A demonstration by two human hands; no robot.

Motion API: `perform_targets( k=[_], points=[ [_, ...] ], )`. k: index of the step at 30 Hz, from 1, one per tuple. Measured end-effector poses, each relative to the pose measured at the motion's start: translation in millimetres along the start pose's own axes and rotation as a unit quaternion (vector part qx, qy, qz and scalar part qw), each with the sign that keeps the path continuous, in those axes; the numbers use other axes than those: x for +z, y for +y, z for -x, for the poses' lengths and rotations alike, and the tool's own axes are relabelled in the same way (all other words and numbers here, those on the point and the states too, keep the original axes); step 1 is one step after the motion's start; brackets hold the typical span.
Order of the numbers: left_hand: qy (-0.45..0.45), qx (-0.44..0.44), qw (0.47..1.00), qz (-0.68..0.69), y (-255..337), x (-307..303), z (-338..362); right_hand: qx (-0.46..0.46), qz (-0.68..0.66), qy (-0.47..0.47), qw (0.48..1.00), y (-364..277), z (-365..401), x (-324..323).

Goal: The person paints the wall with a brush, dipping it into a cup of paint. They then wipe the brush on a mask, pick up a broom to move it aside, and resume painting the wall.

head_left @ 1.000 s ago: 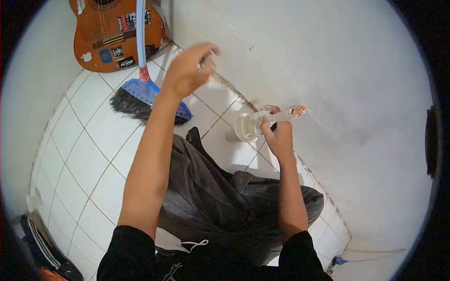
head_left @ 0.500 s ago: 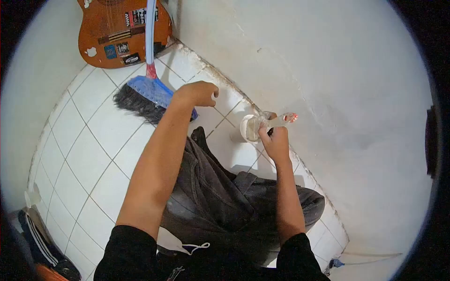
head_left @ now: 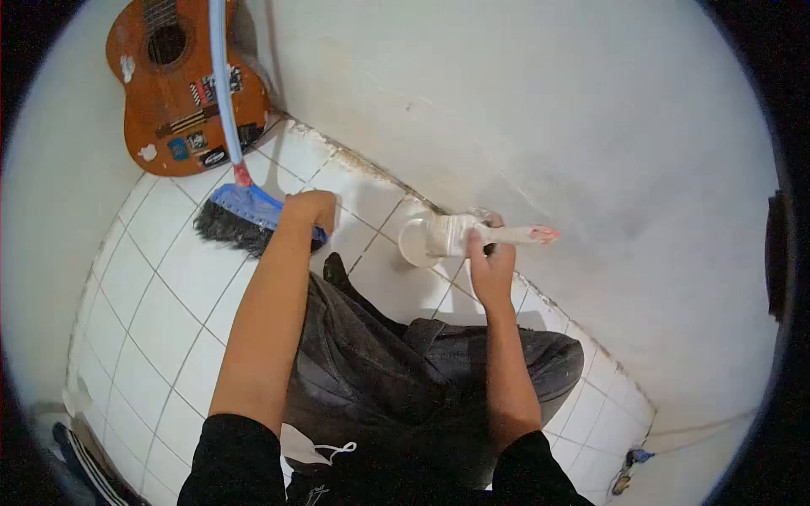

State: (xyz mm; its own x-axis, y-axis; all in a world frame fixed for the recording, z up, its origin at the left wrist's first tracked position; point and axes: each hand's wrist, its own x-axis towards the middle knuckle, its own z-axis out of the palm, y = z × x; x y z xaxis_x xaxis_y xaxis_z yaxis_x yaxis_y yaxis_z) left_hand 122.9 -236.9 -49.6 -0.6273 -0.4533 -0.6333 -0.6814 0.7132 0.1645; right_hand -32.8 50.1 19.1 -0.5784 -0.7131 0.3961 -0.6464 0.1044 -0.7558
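My right hand (head_left: pixel 492 257) is closed around a broad paintbrush (head_left: pixel 521 234) with a pale handle and reddish end. Its whitish bristles (head_left: pixel 447 235) point left and overlap the right rim of a small white tub (head_left: pixel 411 244) standing on the tiles near the wall. My left hand (head_left: pixel 314 209) hangs bent at the wrist, overlapping the right end of a blue broom head (head_left: pixel 257 205) in this view. The fingers of that hand point down and are mostly hidden behind its back.
A guitar (head_left: pixel 187 101) covered in stickers leans in the corner beside the broom handle (head_left: pixel 223 84). The white wall (head_left: pixel 591 126) rises along the right. My crossed legs (head_left: pixel 405 363) rest on the tiled floor (head_left: pixel 160 320). A dark striped item (head_left: pixel 93 468) lies at lower left.
The paintbrush has turned from inside the tub to lie more level across its rim. My left hand has drawn left, its fingers now turned down. The whole view has shifted.
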Motion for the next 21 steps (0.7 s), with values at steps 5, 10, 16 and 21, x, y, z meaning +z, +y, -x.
perform_targets(
  k=[5, 10, 16, 21],
  points=[
    [-0.003, 0.058, 0.997, -0.05, -10.9, 12.0, -14.8, 0.216, -0.325, 0.065, 0.919, -8.8, 6.5, -48.0],
    [-0.006, 0.14, 0.985, -0.104, -24.8, 25.2, -45.2, 0.275, -0.511, 0.132, 0.804, 12.6, 38.2, -83.7],
    [-0.001, 0.119, 0.993, -0.011, -12.3, 3.8, -14.4, 0.237, -0.506, 0.127, 0.819, 14.7, 80.4, -96.5],
    [0.009, 0.108, 0.994, 0.001, -12.0, 3.5, -12.9, 0.134, -0.375, 0.047, 0.916, 29.8, 86.3, -95.3]
  ],
)
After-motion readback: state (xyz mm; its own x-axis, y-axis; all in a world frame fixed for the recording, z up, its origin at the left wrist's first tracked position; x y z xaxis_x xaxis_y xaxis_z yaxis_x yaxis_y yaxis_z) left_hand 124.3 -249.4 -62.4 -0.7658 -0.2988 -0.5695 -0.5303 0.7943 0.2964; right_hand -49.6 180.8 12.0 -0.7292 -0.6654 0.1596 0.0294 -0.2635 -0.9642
